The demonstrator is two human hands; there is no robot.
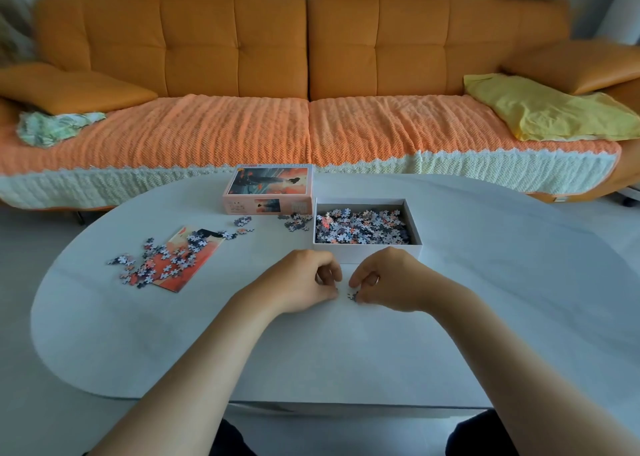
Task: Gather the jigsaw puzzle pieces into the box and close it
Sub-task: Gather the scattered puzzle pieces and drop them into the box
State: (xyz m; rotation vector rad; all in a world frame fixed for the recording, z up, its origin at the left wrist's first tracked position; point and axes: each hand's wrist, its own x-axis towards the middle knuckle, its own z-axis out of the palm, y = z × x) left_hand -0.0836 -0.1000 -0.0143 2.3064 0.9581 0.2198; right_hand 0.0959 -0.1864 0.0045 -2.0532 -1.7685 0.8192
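Left hand [304, 279] and right hand [388, 279] nearly together at centre frame, right pinching a puzzle piece [352, 295] off the table [346, 351], left curled, hold unclear. Open box [367, 249] just behind. Gathering underway; next, likely dropping this in, then clearing loose pieces [166, 258] at centre left.

Open tabletop [346, 351] near side; box [367, 249] wall straight ahead, lid [268, 192] back-left, loose pcs [162, 261] far left.

Matt pale counter [346, 351]; matt cardboard box [367, 248]; behind the counter, smooth leather-like sofa [235, 43] under a knobbly knitted cover [207, 133].
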